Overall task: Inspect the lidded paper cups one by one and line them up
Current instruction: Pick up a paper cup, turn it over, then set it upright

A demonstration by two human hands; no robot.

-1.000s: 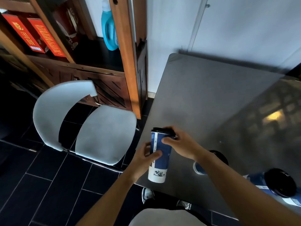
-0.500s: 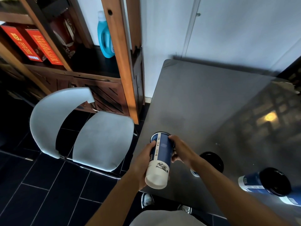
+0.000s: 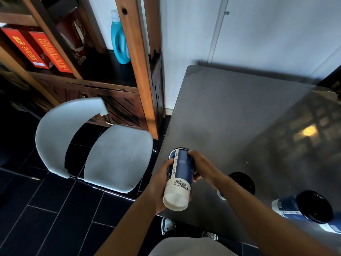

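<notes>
The paper cup point(image 3: 180, 179) is being held tipped over the bench's point(image 3: 239, 117) near left edge, base toward the person, the left hand point(image 3: 159, 185) gripping its lower body and the right hand point(image 3: 202, 166) gripping its lidded end. Two more lidded cups point(image 3: 302, 206) are waiting near the bench's near edge, seemingly not yet lined up, so most of the inspecting is probably still lying ahead.

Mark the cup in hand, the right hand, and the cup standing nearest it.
held cup point(image 3: 181, 169), head view, blue side wall.
right hand point(image 3: 202, 167), head view, back of the hand.
standing cup point(image 3: 243, 182), head view, black lid.
</notes>
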